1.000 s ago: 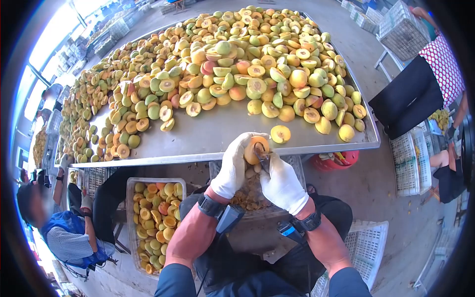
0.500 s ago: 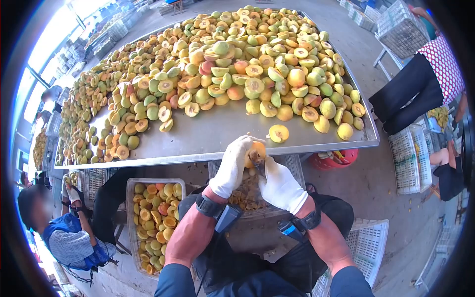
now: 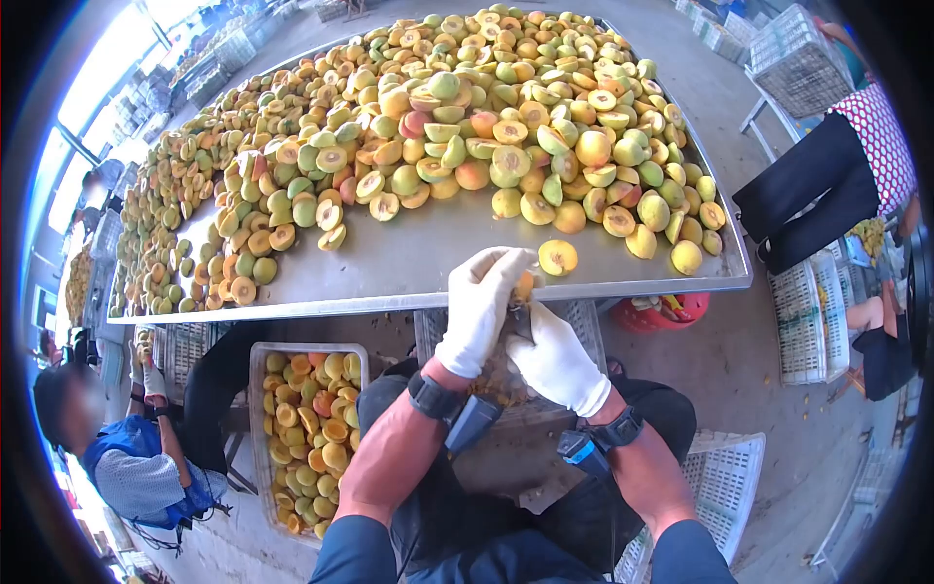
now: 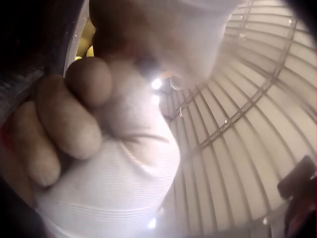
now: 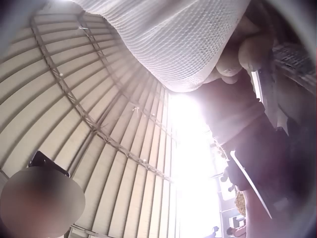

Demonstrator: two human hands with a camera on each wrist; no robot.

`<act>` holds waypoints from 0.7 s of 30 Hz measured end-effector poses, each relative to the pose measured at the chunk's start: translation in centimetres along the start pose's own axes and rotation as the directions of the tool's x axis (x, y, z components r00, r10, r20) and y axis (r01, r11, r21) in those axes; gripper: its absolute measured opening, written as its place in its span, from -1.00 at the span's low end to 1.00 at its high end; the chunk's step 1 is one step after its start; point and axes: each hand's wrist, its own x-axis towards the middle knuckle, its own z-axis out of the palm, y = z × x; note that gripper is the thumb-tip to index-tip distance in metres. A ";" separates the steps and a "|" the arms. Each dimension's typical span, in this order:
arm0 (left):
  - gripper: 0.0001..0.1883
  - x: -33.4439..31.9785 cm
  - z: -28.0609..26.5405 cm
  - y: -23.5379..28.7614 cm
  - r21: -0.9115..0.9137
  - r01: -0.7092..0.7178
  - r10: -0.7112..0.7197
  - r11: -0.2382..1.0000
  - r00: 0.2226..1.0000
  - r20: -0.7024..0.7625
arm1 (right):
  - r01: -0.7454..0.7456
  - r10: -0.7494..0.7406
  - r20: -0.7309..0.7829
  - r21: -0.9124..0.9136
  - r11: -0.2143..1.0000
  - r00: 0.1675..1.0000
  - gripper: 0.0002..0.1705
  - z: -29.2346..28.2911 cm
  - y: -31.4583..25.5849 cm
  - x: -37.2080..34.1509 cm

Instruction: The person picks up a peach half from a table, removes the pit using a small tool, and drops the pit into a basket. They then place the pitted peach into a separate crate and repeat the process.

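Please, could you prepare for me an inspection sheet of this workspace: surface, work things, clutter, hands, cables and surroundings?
Surface: metal table, partly bare toward the front, with a large heap of cut fruit.
Job's things: worked fruit, mostly hidden by gloves; dark tool; crate of fruit halves at left.
Clutter: loose fruit half near the front edge; red container below the table's right part.
Hands: white-gloved; left hand holds the fruit, right hand grips the tool.
Cables: thin dark cord below the right wrist.
Surroundings: seated person at left; person in spotted top at right.
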 end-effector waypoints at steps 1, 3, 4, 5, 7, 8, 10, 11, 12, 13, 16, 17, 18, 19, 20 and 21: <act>-0.73 0.2 -0.4 0.0 0.001 0.004 -0.004 1.000 1.000 -0.003 | 0.092 -0.096 -0.018 -0.159 0.983 0.995 -0.74 0.1 0.3 0.1; -0.78 0.8 -1.9 -0.3 -0.042 0.121 -0.113 0.992 0.981 0.157 | 0.182 -0.198 -0.019 -0.314 0.932 0.980 -0.73 0.0 0.0 0.2; -0.78 0.8 -2.1 -0.6 0.101 -0.069 0.048 0.993 0.979 0.199 | 0.118 -0.113 0.036 -0.367 0.923 0.993 -0.72 -0.2 -0.6 0.1; -0.78 1.0 -2.6 -0.9 0.104 -0.067 0.045 0.992 0.979 0.199 | 0.058 -0.024 0.086 -0.420 0.905 0.996 -0.71 -0.3 -0.9 0.0; -0.77 1.3 -3.2 -0.4 0.362 -0.242 0.106 0.900 0.928 0.356 | 0.080 -0.034 0.115 -0.423 0.902 0.993 -0.71 -0.6 -0.1 0.1; -0.75 1.3 -3.4 0.0 0.366 -0.109 -0.018 0.924 0.945 0.328 | 0.103 -0.044 0.145 -0.429 0.897 0.988 -0.71 -0.7 0.2 0.0; -0.74 1.2 -3.4 0.3 0.439 -0.124 -0.045 0.890 0.934 0.355 | -0.036 0.093 0.195 -0.277 0.960 0.976 -0.72 -1.3 -1.3 -0.2; -0.72 1.1 -3.4 0.5 0.506 -0.142 -0.071 0.851 0.923 0.379 | -0.188 0.216 0.266 -0.128 0.974 0.939 -0.74 -1.5 -1.8 -0.3; -0.72 1.0 -3.3 0.8 0.508 -0.145 -0.071 0.849 0.921 0.382 | -0.186 0.214 0.263 -0.126 0.974 0.941 -0.74 -1.6 -2.0 -0.5; -0.69 0.9 -3.1 1.1 0.523 -0.072 -0.138 0.849 0.926 0.352 | -0.238 0.240 0.297 -0.045 0.970 0.924 -0.76 -1.7 -2.0 -0.7; -0.58 0.6 -2.3 1.6 0.328 0.094 -0.201 0.940 0.930 0.308 | -0.351 0.273 0.364 0.166 0.922 0.890 -0.78 -2.0 -1.9 -0.7; -0.51 0.4 -2.0 1.5 0.094 0.184 -0.204 0.978 0.935 0.291 | -0.413 0.281 0.403 0.290 0.864 0.871 -0.78 -2.2 -1.8 -0.6; -0.51 0.3 -1.9 1.4 0.094 0.180 -0.200 0.979 0.936 0.290 | -0.410 0.279 0.403 0.288 0.865 0.872 -0.78 -2.5 -2.1 -0.6; -0.46 0.2 -1.8 1.3 -0.047 0.209 -0.190 0.977 0.945 0.265 | -0.467 0.278 0.444 0.404 0.787 0.852 -0.79 -2.9 -2.6 -0.6; -0.42 0.1 -1.6 1.0 -0.188 0.230 -0.183 0.955 0.954 0.238 | -0.519 0.271 0.485 0.506 0.689 0.832 -0.81 -3.0 -2.8 -0.5; -0.38 -0.2 -0.8 0.4 -0.201 0.144 -0.118 0.969 0.983 0.137 | -0.518 0.268 0.487 0.504 0.692 0.831 -0.81 -2.9 -2.9 -0.4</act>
